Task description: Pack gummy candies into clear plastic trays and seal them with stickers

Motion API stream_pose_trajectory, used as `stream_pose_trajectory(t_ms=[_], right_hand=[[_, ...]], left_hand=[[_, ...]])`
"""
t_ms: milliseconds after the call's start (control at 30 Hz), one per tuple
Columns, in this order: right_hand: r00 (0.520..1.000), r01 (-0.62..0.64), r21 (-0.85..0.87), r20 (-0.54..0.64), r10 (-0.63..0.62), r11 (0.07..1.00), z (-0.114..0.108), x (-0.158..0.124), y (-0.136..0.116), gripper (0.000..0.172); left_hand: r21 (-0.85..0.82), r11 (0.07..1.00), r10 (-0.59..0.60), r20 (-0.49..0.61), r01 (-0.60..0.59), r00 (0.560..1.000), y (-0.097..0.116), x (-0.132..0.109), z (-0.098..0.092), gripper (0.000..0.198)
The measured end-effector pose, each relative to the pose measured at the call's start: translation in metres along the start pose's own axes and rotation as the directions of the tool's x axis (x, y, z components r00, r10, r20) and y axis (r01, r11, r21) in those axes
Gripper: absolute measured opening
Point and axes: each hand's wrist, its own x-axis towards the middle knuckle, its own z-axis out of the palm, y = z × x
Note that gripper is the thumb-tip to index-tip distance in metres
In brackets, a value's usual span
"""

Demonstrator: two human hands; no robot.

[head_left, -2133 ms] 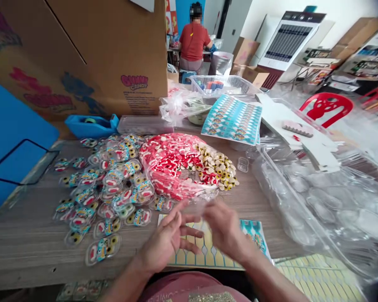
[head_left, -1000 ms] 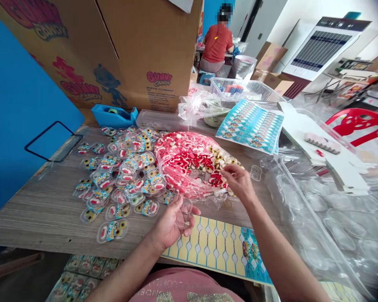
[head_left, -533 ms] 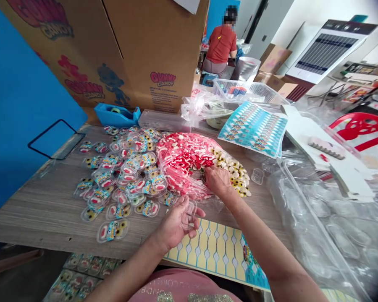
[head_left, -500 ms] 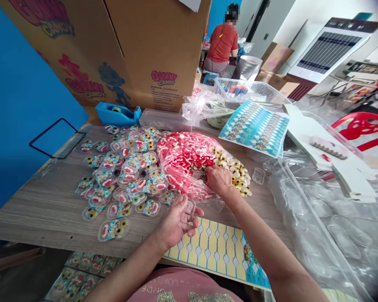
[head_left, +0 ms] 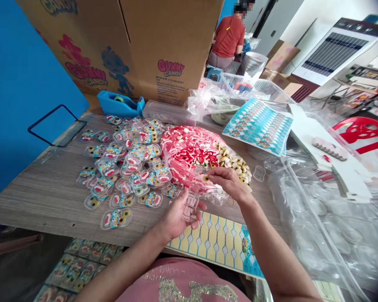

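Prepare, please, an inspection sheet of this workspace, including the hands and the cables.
Surface: table with wood-grain top, largely covered.
Job's things: red candies in plastic film; yellow-centred candies at their right; packed candies at their left; label sheet nearest the person.
Clutter: blue tape dispenser; clear containers heaped at right.
Hands: left hand holds a small clear box; right hand pinches one round candy.
Cables: nothing seen.
Surroundings: cardboard box, seated person, red chair.
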Motion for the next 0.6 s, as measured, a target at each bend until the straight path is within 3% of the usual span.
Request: stream_pose_trajectory(t_ms=[67,133,233,300,400,533,600], right_hand=[[0.986,0.117,0.063,0.108,-0.124,0.991,0.008,-0.013,-0.021,0.024],[0.973,0.179,-0.115,0.165,-0.159,0.977,0.021,-0.022,-0.039,0.023],[0.981,0.187,-0.443,0.127,-0.145,0.877,0.042,-0.027,-0.049,0.024],[0.986,0.165,-0.501,0.059,-0.156,0.85,0.053,-0.027,-0.046,0.024],[0.977,0.142,-0.438,-0.084,-0.198,0.888,0.062,-0.03,-0.035,0.022],[0.943,0.173,-0.154,-0.259,-0.209,0.973,0.062,-0.042,-0.029,0.006],[0.936,0.198,-0.038,-0.288,-0.201,0.979,0.062,-0.049,-0.031,0.005]], left_hand=[[-0.012,1.0,-0.023,0.033,0.023,0.999,0.001,0.001,0.0,0.044],[-0.02,0.999,-0.024,0.057,0.025,0.998,-0.002,0.002,0.0,0.051],[-0.025,0.999,0.042,0.06,-0.04,0.997,-0.008,0.003,-0.001,0.052],[-0.018,0.993,0.113,0.045,-0.113,0.993,-0.012,0.002,-0.002,0.043],[-0.013,0.981,0.195,0.043,-0.195,0.98,-0.013,-0.002,-0.004,0.027],[0.002,0.979,0.204,0.04,-0.204,0.978,-0.011,-0.006,-0.007,0.026],[0.006,0.98,0.201,0.017,-0.201,0.979,-0.011,-0.006,-0.007,0.025]])
